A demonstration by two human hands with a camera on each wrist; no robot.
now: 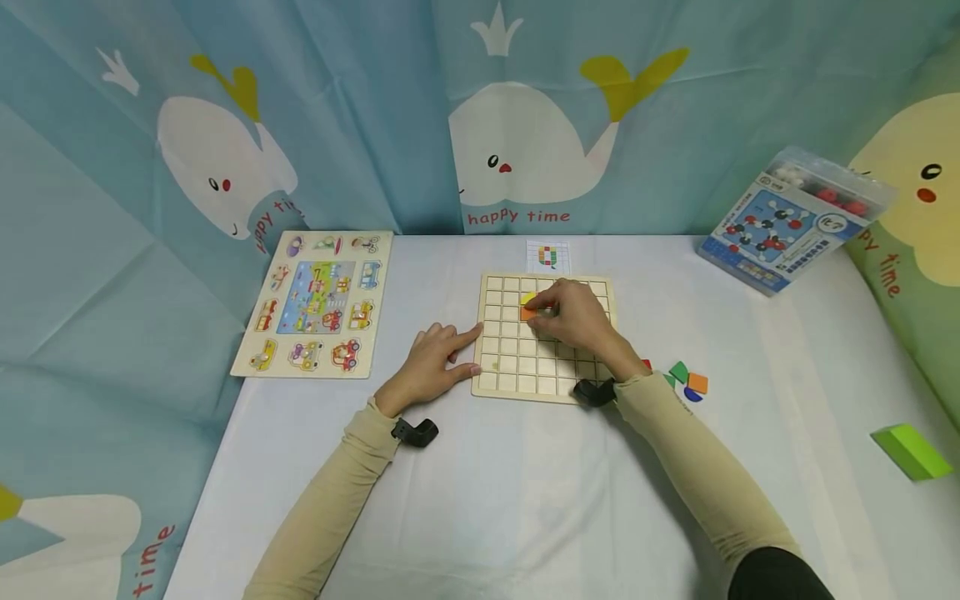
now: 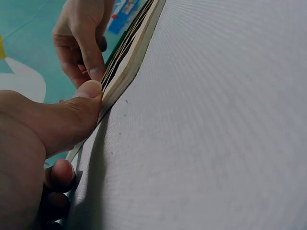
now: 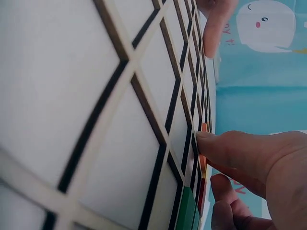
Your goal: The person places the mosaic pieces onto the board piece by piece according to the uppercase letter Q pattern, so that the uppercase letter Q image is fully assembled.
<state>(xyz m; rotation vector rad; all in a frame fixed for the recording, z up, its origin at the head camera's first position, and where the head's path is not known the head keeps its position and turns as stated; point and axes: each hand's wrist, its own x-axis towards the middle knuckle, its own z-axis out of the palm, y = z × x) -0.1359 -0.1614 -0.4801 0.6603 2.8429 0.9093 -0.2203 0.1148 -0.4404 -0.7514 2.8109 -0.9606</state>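
A wooden grid board [image 1: 508, 384] lies on the white table. My right hand [image 1: 573, 315] is over its upper part, thumb and index finger pinching an orange square tile [image 1: 527, 315] at a cell. Just above that tile sits a yellow piece [image 1: 527, 297]. Green [image 3: 186, 211] and red [image 3: 202, 191] pieces show in the board's cells beside my right fingers in the right wrist view; in the head view the hand mostly hides that part. My left hand [image 1: 432, 363] touches the board's left edge with extended index finger and thumb, its other fingers bent.
Behind the board lies a pattern card [image 1: 548, 257]. Loose green [image 1: 678, 371], orange [image 1: 697, 382] and blue [image 1: 693, 394] pieces lie right of the board, partly behind my sleeve. A picture puzzle [image 1: 377, 304] is at left, a boxed set [image 1: 787, 225] at back right, a green block [image 1: 911, 451] at far right.
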